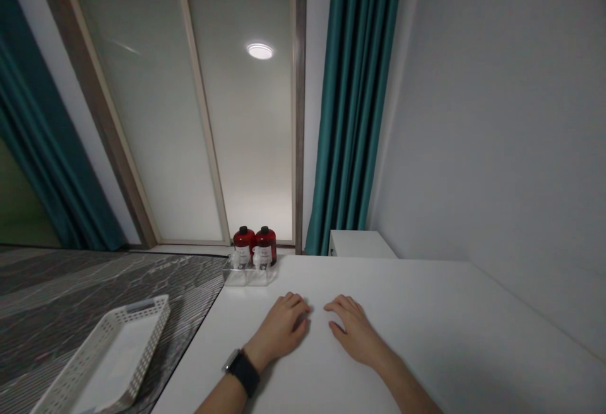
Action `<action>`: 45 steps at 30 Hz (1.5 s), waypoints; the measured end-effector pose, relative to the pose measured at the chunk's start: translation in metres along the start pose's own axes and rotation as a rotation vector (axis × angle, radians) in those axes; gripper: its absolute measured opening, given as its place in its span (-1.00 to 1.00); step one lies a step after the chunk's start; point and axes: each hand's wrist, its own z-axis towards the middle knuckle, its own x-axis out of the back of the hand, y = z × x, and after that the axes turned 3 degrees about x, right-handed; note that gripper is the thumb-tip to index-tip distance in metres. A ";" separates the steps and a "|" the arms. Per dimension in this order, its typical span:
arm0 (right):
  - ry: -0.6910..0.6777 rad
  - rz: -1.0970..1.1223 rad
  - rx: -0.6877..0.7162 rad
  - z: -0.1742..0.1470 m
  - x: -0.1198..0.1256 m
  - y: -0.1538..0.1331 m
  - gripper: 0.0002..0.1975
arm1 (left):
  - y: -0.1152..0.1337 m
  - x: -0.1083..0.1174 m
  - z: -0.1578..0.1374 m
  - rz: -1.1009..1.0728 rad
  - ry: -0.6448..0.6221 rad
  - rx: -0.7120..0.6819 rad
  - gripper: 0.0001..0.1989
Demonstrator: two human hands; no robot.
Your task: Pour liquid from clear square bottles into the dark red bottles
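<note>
My left hand [283, 327], with a dark watch [242, 371] on its wrist, rests on the white tabletop [454, 325]. Its fingers bend slightly and the thumb stands apart, with nothing held. Facing it across a small gap, my right hand [354, 331] lies on the same surface, also empty, thumb and fingers apart. Beyond the left hand, at the table's far left corner, is a clear tray [235, 279]. Two red bottles with black caps, a left bottle [244, 238] and a right bottle [266, 237], stand there behind whitish pump-like pieces [261, 257].
To the left, a white perforated basket [154, 325] sits on a grey striped surface [189, 275] beside the table edge. A white cabinet [362, 243] stands behind the table. Teal curtains [355, 105] and frosted sliding doors [246, 136] are at the back; a wall [497, 117] runs along the right.
</note>
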 end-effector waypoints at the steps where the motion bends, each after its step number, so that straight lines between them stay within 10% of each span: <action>1: 0.000 0.001 0.001 0.000 -0.001 0.001 -0.66 | 0.000 0.000 0.000 0.002 -0.001 0.001 -0.80; 45: 0.005 -0.060 0.029 -0.002 -0.003 0.004 -0.68 | -0.020 0.037 -0.012 0.161 -0.020 -0.005 -0.83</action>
